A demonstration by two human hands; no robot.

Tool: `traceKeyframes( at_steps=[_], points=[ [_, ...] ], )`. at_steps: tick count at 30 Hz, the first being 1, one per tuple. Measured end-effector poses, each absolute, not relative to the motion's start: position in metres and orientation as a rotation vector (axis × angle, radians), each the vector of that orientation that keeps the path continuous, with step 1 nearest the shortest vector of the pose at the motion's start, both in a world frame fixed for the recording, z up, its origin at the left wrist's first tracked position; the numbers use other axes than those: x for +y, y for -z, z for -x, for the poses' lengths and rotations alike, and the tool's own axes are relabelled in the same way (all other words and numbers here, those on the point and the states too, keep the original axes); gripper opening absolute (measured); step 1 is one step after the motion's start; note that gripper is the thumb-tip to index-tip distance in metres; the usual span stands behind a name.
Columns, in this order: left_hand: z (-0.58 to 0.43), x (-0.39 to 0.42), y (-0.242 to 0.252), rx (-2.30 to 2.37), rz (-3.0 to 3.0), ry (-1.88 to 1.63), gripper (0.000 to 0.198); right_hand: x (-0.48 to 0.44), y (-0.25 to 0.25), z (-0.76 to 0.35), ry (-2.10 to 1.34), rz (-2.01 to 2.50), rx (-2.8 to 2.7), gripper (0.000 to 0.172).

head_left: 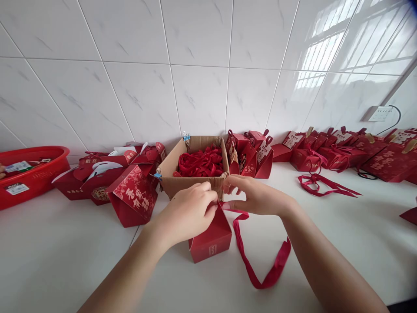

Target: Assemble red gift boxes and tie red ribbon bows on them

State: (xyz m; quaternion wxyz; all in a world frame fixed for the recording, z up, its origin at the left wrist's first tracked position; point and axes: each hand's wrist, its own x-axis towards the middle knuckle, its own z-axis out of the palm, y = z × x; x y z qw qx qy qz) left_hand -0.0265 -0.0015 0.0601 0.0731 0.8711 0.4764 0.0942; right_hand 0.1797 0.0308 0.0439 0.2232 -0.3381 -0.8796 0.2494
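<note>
A small red gift box (211, 239) with slanted sides stands on the white counter in front of me. My left hand (192, 211) is closed at its top, with the fingertips pinched together and partly hidden. From the right, my right hand (249, 195) reaches to the same top edge, its thumb and fingers apart. A dark red ribbon (241, 243) runs from the box top under my right thumb and loops over the counter. Whether the left fingertips also hold the ribbon's end is hidden.
Behind the box stands an open cardboard carton (174, 184) of red ribbons (202, 161). Red gift boxes (133, 195) stand on the left beside a red plastic basket (32, 191). Several more boxes (249, 158) line the tiled wall. A tied ribbon (321, 184) lies on the right.
</note>
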Motion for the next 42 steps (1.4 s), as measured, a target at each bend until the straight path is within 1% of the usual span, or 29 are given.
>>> traceKeyframes(
  at_steps=[4,6,12,14,16,18,19,20,22,24,26,28,31,32,33,35,39,41,42],
  points=[
    [0.030,-0.002,-0.064,1.446,-2.606,-0.328,0.019,0.032,-0.041,-0.176,-0.817,0.817,-2.418,0.042],
    [0.032,-0.002,-0.067,1.481,-2.593,-0.369,0.018,0.033,-0.039,-0.173,-0.853,0.805,-2.458,0.049],
    [0.046,-0.004,-0.079,1.513,-2.543,-0.617,0.019,0.032,-0.041,-0.170,-0.840,0.913,-2.526,0.045],
    [0.051,-0.006,-0.085,1.506,-2.495,-0.786,0.018,0.030,-0.043,-0.174,-0.841,0.931,-2.546,0.043],
    [0.056,-0.008,-0.091,1.488,-2.376,-1.092,0.014,0.029,-0.046,-0.178,-0.845,0.953,-2.558,0.045],
    [0.057,-0.012,-0.096,1.390,-2.166,-1.459,0.011,0.029,-0.047,-0.181,-0.856,0.972,-2.567,0.052],
    [0.057,-0.015,-0.098,1.312,-2.068,-1.582,0.009,0.029,-0.048,-0.182,-0.864,0.960,-2.566,0.056],
    [0.057,-0.018,-0.099,1.236,-2.012,-1.629,0.009,0.030,-0.048,-0.182,-0.872,0.920,-2.548,0.061],
    [0.055,-0.025,-0.101,1.130,-2.054,-1.538,0.010,0.029,-0.048,-0.179,-0.914,0.756,-2.431,0.066],
    [0.053,-0.031,-0.102,1.102,-2.166,-1.345,0.010,0.028,-0.047,-0.172,-1.005,0.534,-2.251,0.062],
    [0.050,-0.037,-0.103,1.098,-2.224,-1.217,0.011,0.023,-0.046,-0.166,-1.122,0.360,-2.097,0.054],
    [0.048,-0.040,-0.104,1.096,-2.245,-1.160,0.013,0.017,-0.048,-0.163,-1.229,0.285,-2.009,0.044],
    [0.044,-0.042,-0.105,1.126,-2.245,-1.124,0.016,0.006,-0.054,-0.164,-1.341,0.347,-1.932,0.024],
    [0.044,-0.041,-0.105,1.149,-2.234,-1.103,0.017,0.002,-0.057,-0.165,-1.362,0.381,-1.923,0.021],
    [0.043,-0.040,-0.104,1.173,-2.221,-1.076,0.018,-0.001,-0.060,-0.166,-1.370,0.412,-1.916,0.019],
    [0.043,-0.037,-0.103,1.211,-2.209,-1.003,0.020,-0.006,-0.065,-0.168,-1.368,0.457,-1.906,0.021],
    [0.049,-0.027,-0.099,1.325,-2.220,-0.940,0.014,-0.011,-0.068,-0.169,-1.313,0.527,-1.908,0.027],
    [0.058,-0.022,-0.097,1.458,-2.188,-0.886,0.018,-0.010,-0.067,-0.168,-1.280,0.583,-1.897,0.026],
    [0.063,-0.019,-0.095,1.525,-2.171,-0.801,0.023,-0.010,-0.066,-0.167,-1.274,0.618,-1.884,0.025]
  ],
)
